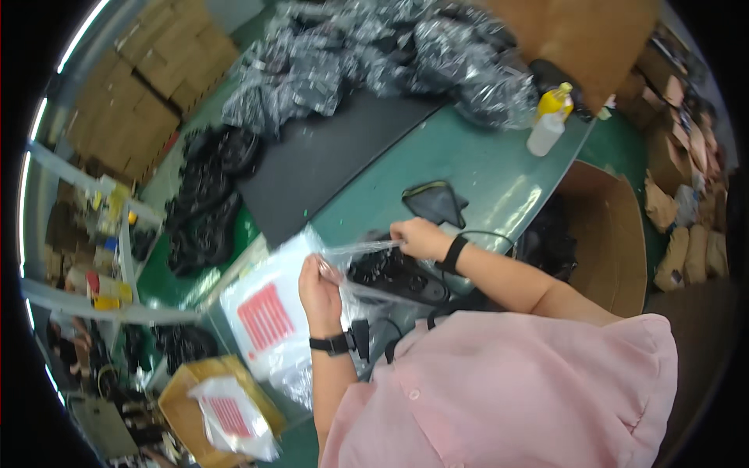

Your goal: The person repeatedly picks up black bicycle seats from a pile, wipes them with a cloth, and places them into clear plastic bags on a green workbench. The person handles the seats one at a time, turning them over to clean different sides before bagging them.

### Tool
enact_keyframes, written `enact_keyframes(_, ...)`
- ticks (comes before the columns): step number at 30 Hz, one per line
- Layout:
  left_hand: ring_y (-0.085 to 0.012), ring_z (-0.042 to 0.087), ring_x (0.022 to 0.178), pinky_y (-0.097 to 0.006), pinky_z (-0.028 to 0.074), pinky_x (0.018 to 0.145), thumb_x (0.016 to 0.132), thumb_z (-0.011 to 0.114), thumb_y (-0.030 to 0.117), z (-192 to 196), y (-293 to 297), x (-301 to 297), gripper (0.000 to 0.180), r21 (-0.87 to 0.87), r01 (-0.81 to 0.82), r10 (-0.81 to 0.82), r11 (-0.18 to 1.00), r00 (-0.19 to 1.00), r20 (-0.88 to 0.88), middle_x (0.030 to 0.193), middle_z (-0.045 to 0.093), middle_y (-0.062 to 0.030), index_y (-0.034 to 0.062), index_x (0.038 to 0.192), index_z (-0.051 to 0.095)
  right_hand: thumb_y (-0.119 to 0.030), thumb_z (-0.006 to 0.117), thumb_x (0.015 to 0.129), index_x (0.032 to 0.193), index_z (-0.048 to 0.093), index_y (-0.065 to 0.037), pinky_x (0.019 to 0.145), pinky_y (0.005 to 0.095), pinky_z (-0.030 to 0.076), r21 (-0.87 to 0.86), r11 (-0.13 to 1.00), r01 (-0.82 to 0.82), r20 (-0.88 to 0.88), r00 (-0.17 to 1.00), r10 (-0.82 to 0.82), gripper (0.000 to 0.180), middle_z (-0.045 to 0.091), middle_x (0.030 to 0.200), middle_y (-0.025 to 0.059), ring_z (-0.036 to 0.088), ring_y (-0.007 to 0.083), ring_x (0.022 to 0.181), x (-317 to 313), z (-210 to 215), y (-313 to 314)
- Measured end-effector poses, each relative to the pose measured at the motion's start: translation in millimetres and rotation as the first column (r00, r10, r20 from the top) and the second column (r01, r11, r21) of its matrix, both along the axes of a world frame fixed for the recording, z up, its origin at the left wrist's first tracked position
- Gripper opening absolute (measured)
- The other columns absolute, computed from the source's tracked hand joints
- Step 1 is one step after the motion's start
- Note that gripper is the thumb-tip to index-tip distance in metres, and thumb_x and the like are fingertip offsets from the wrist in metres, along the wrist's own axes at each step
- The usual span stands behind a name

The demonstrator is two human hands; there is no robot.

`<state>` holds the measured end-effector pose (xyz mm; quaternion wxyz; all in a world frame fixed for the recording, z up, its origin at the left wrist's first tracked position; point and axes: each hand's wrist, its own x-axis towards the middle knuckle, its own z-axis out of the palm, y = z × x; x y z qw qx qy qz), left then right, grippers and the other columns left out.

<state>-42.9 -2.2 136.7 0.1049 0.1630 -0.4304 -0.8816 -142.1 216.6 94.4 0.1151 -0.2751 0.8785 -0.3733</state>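
Observation:
A clear plastic bag (360,249) is stretched between my two hands above the table. My left hand (318,287) has its fingers closed on one edge of the bag. The opposite edge is pinched in my right hand (421,239). Just below the bag lies a black moulded part (402,277); I cannot tell whether it is inside the bag or under it. By my left hand is a stack of white plastic bags (292,261) with red print. Beyond my right hand rests a dark, soft pouch-like piece (435,203).
Several bagged dark items (374,54) are heaped at the back of the green table (499,175), behind a black mat (328,160). Black moulded parts (207,203) pile at the left. Bottles (546,134) stand far right. Cardboard boxes (608,234) flank the table, one (183,402) at lower left.

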Motion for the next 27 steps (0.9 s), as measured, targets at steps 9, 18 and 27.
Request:
enact_keyframes(9, -0.0077, 0.045, 0.055, -0.021, 0.039, 0.053, 0.095, 0.047, 0.011, 66.0, 41.5, 47.5, 0.017, -0.533, 0.006, -0.133, 0.846, 0.97, -0.201, 0.064, 0.05, -0.0005, 0.0013, 0.083, 0.054, -0.009, 0.059, 0.079, 0.121, 0.049, -0.01, 0.056, 0.0326, 0.044, -0.27, 0.951, 0.149, 0.089, 0.988, -0.129, 0.043, 0.054, 0.063, 0.0067, 0.053, 0.02, 0.057, 78.5, 63.0, 39.5)
enact_keyframes(18, -0.0129, 0.057, 0.064, -0.025, 0.045, 0.059, 0.091, 0.051, 0.008, 84.4, 67.5, 52.3, 0.016, -0.806, 0.1, -0.37, 0.583, 0.916, -0.155, 0.072, 0.06, -0.0062, -0.0025, 0.084, 0.061, -0.012, 0.051, 0.091, 0.084, 0.057, -0.005, 0.05, 0.0226, 0.041, -0.557, 0.829, 0.039, 0.437, 0.863, 0.253, 0.012, 0.054, 0.063, -0.0007, 0.049, 0.0061, 0.054, 81.6, 84.6, -11.3)
enact_keyframes(27, -0.0167, 0.057, 0.086, -0.029, 0.046, 0.075, 0.091, 0.055, 0.015, 68.3, -1.6, 65.5, 0.022, -0.905, 0.075, 0.214, 0.418, 0.96, 0.178, 0.103, 0.062, -0.01, -0.0018, 0.104, 0.062, -0.001, 0.045, 0.083, 0.059, 0.053, -0.004, 0.038, 0.0275, 0.039, -0.787, 0.61, 0.085, 0.13, 0.991, 0.03, 0.025, 0.05, 0.049, 0.0039, 0.048, 0.0126, 0.04, -191.7, 199.7, 65.6)
